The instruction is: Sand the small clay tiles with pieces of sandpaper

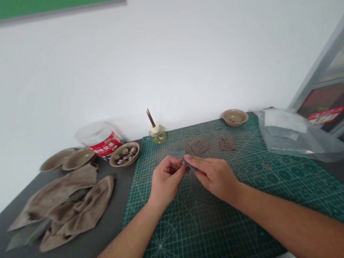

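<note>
Your left hand (165, 180) and right hand (215, 174) meet above the mat (255, 202). Both sets of fingertips pinch a grey strip (176, 154), which lies crosswise between them, equally near each hand.

- The grey piece (176, 154) I pinch between left hand (166, 181) and right hand (213, 174) is mostly covered by my fingertips; I cannot tell its shape or material.
- Marks on the brown squares (199, 146): too small to read.
- Print on the red label of the jar (100, 139): blurred, illegible.
- Small lumps in the near bowl (124, 154): I cannot identify them.
- Far bowl (234, 117): dark specks inside, too small to tell.
- Plastic bag (294, 135): pale contents blurred through the film.
- Green board (46, 5): cut off by the top edge.
- Both my forearms run out at the bottom edge.
</note>
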Demonstrator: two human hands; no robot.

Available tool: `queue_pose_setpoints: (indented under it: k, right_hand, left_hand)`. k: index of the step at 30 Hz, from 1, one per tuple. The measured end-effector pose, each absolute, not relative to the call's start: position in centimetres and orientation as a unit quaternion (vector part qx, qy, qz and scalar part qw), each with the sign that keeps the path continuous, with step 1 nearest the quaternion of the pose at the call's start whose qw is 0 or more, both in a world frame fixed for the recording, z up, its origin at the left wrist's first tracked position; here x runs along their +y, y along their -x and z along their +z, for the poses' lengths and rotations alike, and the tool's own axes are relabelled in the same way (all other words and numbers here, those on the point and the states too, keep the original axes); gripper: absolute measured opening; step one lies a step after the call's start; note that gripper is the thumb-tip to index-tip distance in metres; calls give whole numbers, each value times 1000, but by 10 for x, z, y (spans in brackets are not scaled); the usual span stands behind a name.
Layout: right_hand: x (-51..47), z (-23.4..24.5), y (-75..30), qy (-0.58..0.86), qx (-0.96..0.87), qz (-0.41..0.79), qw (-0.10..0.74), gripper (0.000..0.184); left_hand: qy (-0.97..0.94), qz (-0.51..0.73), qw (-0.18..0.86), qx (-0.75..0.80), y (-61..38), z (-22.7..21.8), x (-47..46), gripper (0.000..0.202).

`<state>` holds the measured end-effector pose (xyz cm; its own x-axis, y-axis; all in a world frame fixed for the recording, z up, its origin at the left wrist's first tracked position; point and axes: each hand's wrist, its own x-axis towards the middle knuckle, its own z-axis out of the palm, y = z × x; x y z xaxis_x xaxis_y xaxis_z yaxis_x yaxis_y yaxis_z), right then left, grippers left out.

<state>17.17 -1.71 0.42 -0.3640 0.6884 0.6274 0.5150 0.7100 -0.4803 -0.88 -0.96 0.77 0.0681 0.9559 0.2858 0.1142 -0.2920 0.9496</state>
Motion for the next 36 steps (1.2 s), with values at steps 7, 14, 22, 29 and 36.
queue_pose_setpoints:
  k: [7,14,22,29,36]
  right_hand:
    - [-10,0,-175,435,-778,150,428,41]
    - [-11,3,-175,432,-775,156,434,41]
    - [-11,4,-176,443,-760,172,444,41]
    - [-9,8,-175,459,-709,260,469,27]
    - [-10,0,-170,383,-734,459,324,33]
  left_hand:
    - [-584,556,398,437,9,9,-8,18]
    - [-595,559,419,398,8,8,-7,22]
    - [-595,535,440,408,8,8,-6,27]
    - [-626,522,350,461,13,10,-2,12]
    - [-589,576,352,444,21,7,7,16]
